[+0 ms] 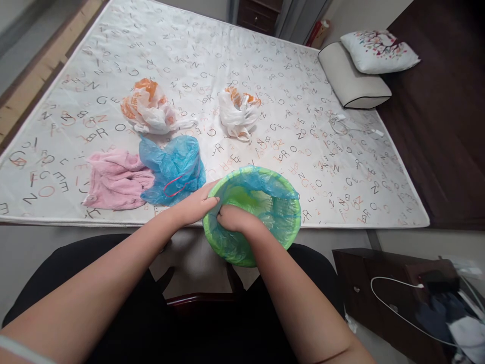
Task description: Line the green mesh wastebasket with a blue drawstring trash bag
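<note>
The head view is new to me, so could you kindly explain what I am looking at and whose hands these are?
There is no machine here: these are a person's two bare hands, and the single picture comes from a camera worn on that person's head, looking forward and down.

The left hand holds a green bin at the left of its rim. The right hand reaches inside, against the thin blue liner; whether its fingers pinch anything is hidden.

Beyond the bin is a letter-printed mattress. On it lie a pink cloth, a crumpled blue plastic bag touching it, and, farther back, two white-and-orange plastic bags. At the far right, a printed pillow leans on a beige cushion.
</note>
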`<state>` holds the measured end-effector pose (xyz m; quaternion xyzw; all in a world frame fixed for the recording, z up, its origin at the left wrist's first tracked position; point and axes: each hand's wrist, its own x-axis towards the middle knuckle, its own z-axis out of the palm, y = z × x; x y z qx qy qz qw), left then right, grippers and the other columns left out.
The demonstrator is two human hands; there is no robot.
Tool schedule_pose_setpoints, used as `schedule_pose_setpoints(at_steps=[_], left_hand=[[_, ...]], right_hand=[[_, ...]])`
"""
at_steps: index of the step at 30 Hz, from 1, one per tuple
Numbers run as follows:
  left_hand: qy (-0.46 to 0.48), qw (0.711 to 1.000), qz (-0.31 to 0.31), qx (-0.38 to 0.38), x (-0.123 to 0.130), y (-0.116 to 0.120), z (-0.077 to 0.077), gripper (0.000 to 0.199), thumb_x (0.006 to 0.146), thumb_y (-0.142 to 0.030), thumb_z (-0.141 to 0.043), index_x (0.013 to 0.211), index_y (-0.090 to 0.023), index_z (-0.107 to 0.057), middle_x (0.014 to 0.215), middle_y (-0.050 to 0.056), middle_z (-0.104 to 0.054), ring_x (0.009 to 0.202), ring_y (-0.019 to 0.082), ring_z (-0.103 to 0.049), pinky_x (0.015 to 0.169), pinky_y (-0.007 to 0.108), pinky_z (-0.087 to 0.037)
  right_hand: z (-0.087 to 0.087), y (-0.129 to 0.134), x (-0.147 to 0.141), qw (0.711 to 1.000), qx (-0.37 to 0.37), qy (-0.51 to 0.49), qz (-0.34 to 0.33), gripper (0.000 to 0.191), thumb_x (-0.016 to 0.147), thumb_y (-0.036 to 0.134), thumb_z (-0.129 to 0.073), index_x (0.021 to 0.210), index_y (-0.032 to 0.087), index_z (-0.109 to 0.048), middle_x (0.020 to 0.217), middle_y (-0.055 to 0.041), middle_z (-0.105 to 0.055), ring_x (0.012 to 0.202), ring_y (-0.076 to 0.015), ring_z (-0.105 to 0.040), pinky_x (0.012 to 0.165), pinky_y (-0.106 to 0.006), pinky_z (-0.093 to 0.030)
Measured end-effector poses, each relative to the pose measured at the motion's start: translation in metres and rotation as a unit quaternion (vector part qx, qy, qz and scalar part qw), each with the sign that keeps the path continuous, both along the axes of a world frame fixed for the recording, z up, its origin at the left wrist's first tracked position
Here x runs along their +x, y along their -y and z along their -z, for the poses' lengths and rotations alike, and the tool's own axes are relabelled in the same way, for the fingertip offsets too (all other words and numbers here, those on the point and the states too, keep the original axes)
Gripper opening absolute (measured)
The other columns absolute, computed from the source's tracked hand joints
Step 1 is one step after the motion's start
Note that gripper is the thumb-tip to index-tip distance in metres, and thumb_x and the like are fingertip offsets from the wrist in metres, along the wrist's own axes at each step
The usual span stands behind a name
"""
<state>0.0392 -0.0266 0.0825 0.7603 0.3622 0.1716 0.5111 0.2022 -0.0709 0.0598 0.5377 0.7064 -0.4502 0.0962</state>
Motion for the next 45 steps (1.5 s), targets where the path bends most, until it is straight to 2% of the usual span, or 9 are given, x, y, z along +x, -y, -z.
schedule_pose_setpoints(at_steps=[17,23,26,30,33,35,38,43,45], left_hand=[[-0.002,1.0,0.001,-0.001,0.001,0.0,-0.003,0.068,0.088,-0.028,-0.044,0.156,-0.015,-0.046,0.151,0.009,-0.059,0.146,0.033,-0.047,0.123,0.048,-0.039],[0.004,0.999,-0.001,0.032,-0.013,-0.006,0.001,0.069,0.103,-0.052,-0.043,0.162,-0.017,-0.035,0.168,0.011,-0.037,0.155,0.031,-0.035,0.129,0.047,-0.027],[0.015,0.995,-0.072,0.074,-0.028,-0.022,-0.004,0.073,0.106,-0.062,-0.027,0.163,-0.016,-0.029,0.171,0.012,-0.03,0.156,0.03,-0.031,0.128,0.047,-0.03],[-0.115,0.961,-0.228,0.106,-0.06,-0.055,-0.005,0.072,0.105,-0.06,-0.04,0.158,-0.011,-0.04,0.164,0.017,-0.041,0.152,0.033,-0.036,0.127,0.057,-0.025],[-0.286,0.918,-0.264,0.071,-0.089,-0.076,0.002,0.08,0.098,-0.053,-0.058,0.159,-0.005,-0.038,0.166,0.024,-0.035,0.153,0.042,-0.032,0.124,0.062,-0.026],[-0.345,0.899,-0.267,0.02,-0.104,-0.083,0.005,0.08,0.099,-0.05,-0.057,0.162,-0.006,-0.035,0.165,0.025,-0.036,0.151,0.041,-0.038,0.122,0.057,-0.033],[-0.355,0.902,-0.243,-0.031,-0.113,-0.085,0.007,0.08,0.099,-0.05,-0.055,0.165,-0.012,-0.031,0.163,0.021,-0.043,0.146,0.037,-0.047,0.119,0.05,-0.04],[-0.393,0.907,-0.141,-0.057,-0.112,-0.084,0.024,0.081,0.098,-0.053,-0.055,0.165,-0.012,-0.032,0.168,0.019,-0.036,0.153,0.036,-0.037,0.124,0.048,-0.031],[-0.41,0.902,-0.136,-0.029,-0.113,-0.085,0.031,0.079,0.098,-0.053,-0.055,0.161,-0.01,-0.038,0.166,0.022,-0.038,0.153,0.037,-0.037,0.124,0.05,-0.03]], right_hand=[[0.001,0.0,0.0,1.0,0.002,0.008,-0.007,0.041,0.1,0.021,-0.044,0.13,0.011,-0.07,0.14,-0.0166,-0.067,0.125,-0.0285,-0.066,0.107,-0.035,-0.051],[0.0,-0.004,0.008,1.0,0.004,0.003,-0.005,0.039,0.1,0.025,-0.044,0.126,0.014,-0.071,0.135,-0.0171,-0.07,0.12,-0.0298,-0.068,0.102,-0.036,-0.052],[-0.007,-0.008,0.017,1.0,0.002,0.015,0.007,0.037,0.099,0.026,-0.044,0.12,0.013,-0.072,0.129,-0.0182,-0.072,0.111,-0.0311,-0.07,0.096,-0.037,-0.054],[-0.019,-0.013,0.032,0.999,0.007,0.014,0.036,0.034,0.099,0.026,-0.044,0.116,0.014,-0.071,0.125,-0.0162,-0.074,0.105,-0.0288,-0.071,0.088,-0.034,-0.053],[-0.027,-0.015,0.042,0.998,0.021,0.003,0.057,0.033,0.101,0.03,-0.044,0.12,0.016,-0.068,0.129,-0.015,-0.071,0.108,-0.0281,-0.068,0.086,-0.033,-0.051],[-0.033,-0.015,0.047,0.997,0.024,0.002,0.075,0.031,0.102,0.033,-0.045,0.118,0.017,-0.066,0.126,-0.0143,-0.072,0.106,-0.0279,-0.068,0.083,-0.033,-0.05],[-0.04,-0.016,0.051,0.995,0.038,-0.018,0.095,0.028,0.102,0.033,-0.045,0.114,0.019,-0.066,0.12,-0.0118,-0.073,0.1,-0.0261,-0.068,0.079,-0.032,-0.048],[-0.05,-0.018,0.056,0.986,0.079,-0.077,0.124,0.025,0.101,0.031,-0.046,0.109,0.022,-0.067,0.116,-0.0074,-0.074,0.098,-0.0233,-0.067,0.079,-0.031,-0.047],[-0.058,-0.019,0.063,0.98,0.105,-0.102,0.136,0.023,0.1,0.03,-0.047,0.107,0.022,-0.068,0.115,-0.0065,-0.074,0.1,-0.0222,-0.067,0.082,-0.031,-0.047]])
